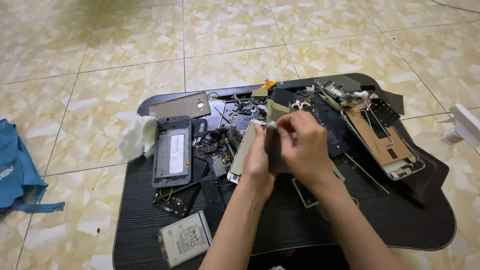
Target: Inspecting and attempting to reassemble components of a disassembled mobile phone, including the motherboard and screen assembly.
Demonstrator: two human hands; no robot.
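1. Two bare hands meet at the centre of the frame over a black wood-grain lap table (280,225) set on a cream marbled tile floor (125,45).
2. Left hand (258,162): fingers closed around the edge of a flat pale phone panel with a white rim (241,155), holding it tilted up off the table.
3. Right hand (302,145): thumb and forefinger pinched on a small white object (271,125) at the panel's upper edge; it may be a swab or a clip, but it is too small to tell.
4. Left of the hands lies a dark grey phone mid-frame with a rectangular silver plate (172,152); above it a tan metal back cover (181,105); beside it a wad of white tissue (137,136) hanging over the table edge.
5. Lower left of the table: a white rectangular battery pack (184,237), close to the front edge.
6. Upper right: an opened handset with a copper-coloured shield (382,142) and a green circuit board (336,92).
7. Risks, as judged:
   - The panel is gripped by one edge only; a hard pull by the right hand could flex or crack it.
   - Loose small parts and screws (220,142) lie just beside the left wrist and could be swept off.
   - The battery pack could be knocked to the floor by a forearm.
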